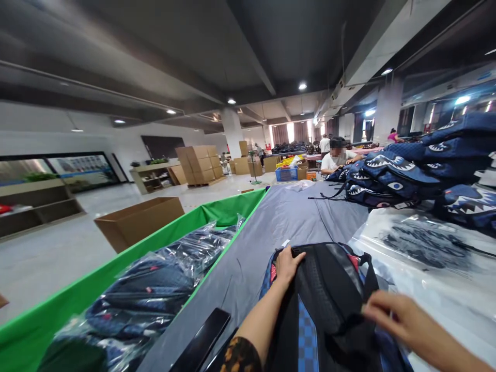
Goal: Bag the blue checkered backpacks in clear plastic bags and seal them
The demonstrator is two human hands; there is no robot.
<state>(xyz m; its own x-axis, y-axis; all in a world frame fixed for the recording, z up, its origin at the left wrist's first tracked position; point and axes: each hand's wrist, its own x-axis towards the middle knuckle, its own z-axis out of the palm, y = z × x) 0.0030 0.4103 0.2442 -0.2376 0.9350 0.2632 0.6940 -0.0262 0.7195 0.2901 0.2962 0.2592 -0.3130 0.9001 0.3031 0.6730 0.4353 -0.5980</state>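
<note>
A black backpack (323, 279) with blue checkered panels lies on the grey-covered table (267, 222), its padded back and shoulder straps facing up. At its top edge, beside a small white tag, my left hand (287, 266) grips the bag, thumb stretched to the right. My right hand (399, 315), slightly blurred, has its fingers closed at the black shoulder strap (371, 276) on the bag's right side. Part of the strap is hidden behind those fingers. To the left of my left forearm lies a black phone-like object (205, 338).
Bagged backpacks (147, 289) fill a green-lined bin (205, 212) on the left. Several shark-face backpacks (395, 173) are piled at the right, behind clear plastic bags (434, 258). A co-worker (337, 157) sits at the table's far end. An open carton (139, 219) stands beyond the bin.
</note>
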